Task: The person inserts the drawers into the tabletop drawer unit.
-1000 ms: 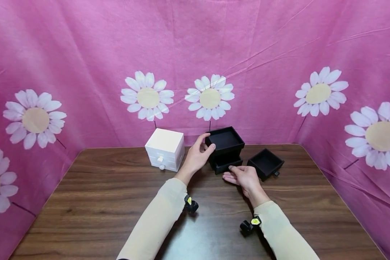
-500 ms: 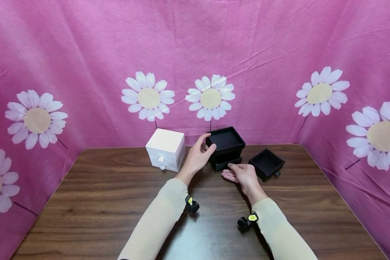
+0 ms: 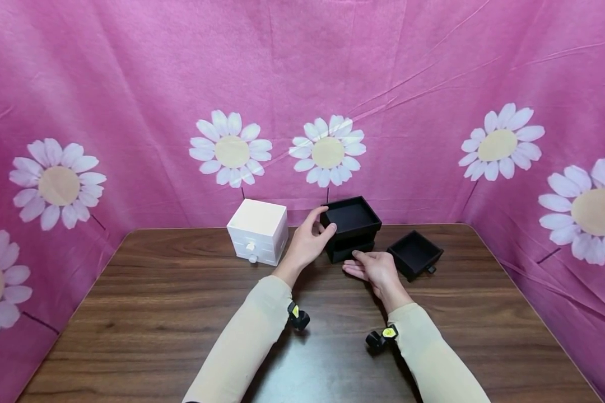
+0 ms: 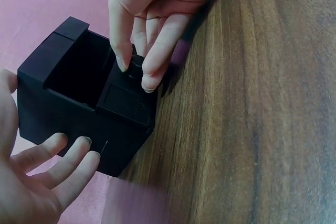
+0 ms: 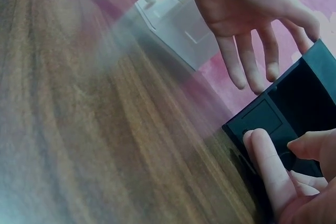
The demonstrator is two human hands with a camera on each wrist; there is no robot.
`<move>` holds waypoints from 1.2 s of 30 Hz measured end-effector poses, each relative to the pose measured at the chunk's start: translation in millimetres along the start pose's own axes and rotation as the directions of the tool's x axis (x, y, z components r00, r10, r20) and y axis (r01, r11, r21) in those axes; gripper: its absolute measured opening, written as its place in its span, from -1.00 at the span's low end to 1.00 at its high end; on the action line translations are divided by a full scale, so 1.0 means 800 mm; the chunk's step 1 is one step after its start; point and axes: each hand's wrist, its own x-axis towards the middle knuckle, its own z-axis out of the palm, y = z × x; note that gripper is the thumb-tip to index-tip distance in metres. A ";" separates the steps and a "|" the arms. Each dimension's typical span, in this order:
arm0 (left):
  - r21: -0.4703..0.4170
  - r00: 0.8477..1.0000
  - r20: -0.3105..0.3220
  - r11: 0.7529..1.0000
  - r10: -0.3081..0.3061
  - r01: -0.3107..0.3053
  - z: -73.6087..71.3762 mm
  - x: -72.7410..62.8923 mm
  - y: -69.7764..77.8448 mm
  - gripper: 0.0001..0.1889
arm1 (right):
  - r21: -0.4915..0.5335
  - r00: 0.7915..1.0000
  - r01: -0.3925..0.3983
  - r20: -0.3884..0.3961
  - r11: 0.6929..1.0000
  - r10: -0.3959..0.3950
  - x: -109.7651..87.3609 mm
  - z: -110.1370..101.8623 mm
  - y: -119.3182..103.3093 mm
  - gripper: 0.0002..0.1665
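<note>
A small black drawer box (image 3: 350,226) stands at the back of the table, with a dark opening in its front above a low drawer (image 4: 126,98). My right hand (image 3: 378,271) pinches the round knob (image 4: 136,65) of that drawer between thumb and fingers. On the box's left side rests my left hand (image 3: 307,242), its fingers spread along the side wall and one digit at the top edge. The top of the box is a shallow recess with a rim. A loose black drawer (image 3: 415,254) with a small knob lies right of my right hand.
Left of my left hand stands a white drawer box (image 3: 258,230) with two knobs on its front. A pink cloth (image 3: 383,73) with large daisies hangs behind the wooden table (image 3: 156,313). Each wrist wears a small black camera.
My right hand has moved back a little toward the black box, and the low drawer has slid inward until nearly flush. The left hand stays in place.
</note>
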 end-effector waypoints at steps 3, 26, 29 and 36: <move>-0.002 1.000 0.001 1.000 0.002 -0.002 0.000 0.000 0.001 -0.43 | 0.010 1.000 -0.004 0.004 1.000 0.004 0.001 0.000 0.000 -0.49; -0.013 1.000 -0.008 1.000 0.009 -0.009 0.001 0.000 0.000 -0.41 | -0.140 0.999 0.015 0.054 0.990 -0.008 -0.027 -0.016 -0.006 -0.47; -0.011 1.000 -0.003 1.000 0.007 -0.007 0.001 0.001 -0.001 -0.42 | -0.145 0.998 0.015 0.062 0.989 -0.006 -0.033 -0.017 -0.007 -0.49; -0.013 1.000 -0.006 1.000 -0.002 0.002 0.001 0.000 -0.003 -0.42 | -0.185 0.997 0.032 0.079 0.982 -0.017 -0.044 -0.018 -0.009 -0.48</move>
